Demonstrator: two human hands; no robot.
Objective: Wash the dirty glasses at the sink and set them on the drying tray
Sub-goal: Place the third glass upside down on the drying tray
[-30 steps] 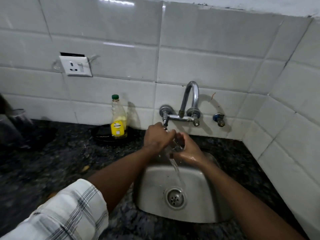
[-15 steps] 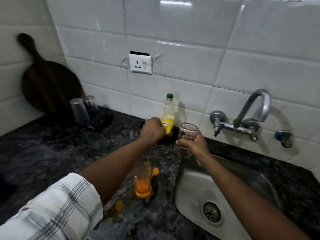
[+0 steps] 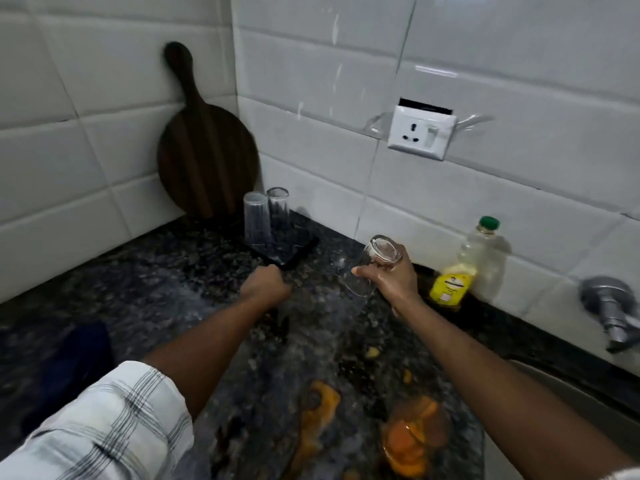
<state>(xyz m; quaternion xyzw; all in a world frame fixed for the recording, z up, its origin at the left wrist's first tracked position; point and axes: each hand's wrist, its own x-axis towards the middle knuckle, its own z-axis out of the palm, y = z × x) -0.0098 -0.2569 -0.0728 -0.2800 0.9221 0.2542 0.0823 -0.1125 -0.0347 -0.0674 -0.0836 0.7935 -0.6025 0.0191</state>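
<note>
My right hand (image 3: 389,275) grips a clear wet glass (image 3: 374,261), tilted with its base up, above the dark granite counter. My left hand (image 3: 266,284) is curled into a fist just in front of the black drying tray (image 3: 301,249); nothing shows in it. Two clear glasses (image 3: 258,218) stand upside down on the tray in the corner. A glass with orange juice residue (image 3: 412,441) stands on the counter near the bottom edge, beside orange spills (image 3: 320,407).
A round dark wooden board (image 3: 204,161) leans in the wall corner behind the tray. A dish soap bottle (image 3: 465,268) stands against the wall at right, a wall socket (image 3: 420,133) above it. The tap (image 3: 609,306) and sink rim (image 3: 571,393) lie at far right. A dark blue cloth (image 3: 76,368) lies left.
The view has swung left from the sink to the tray corner. My right hand has carried the rinsed glass leftward over the counter, and my left fist has moved toward the tray.
</note>
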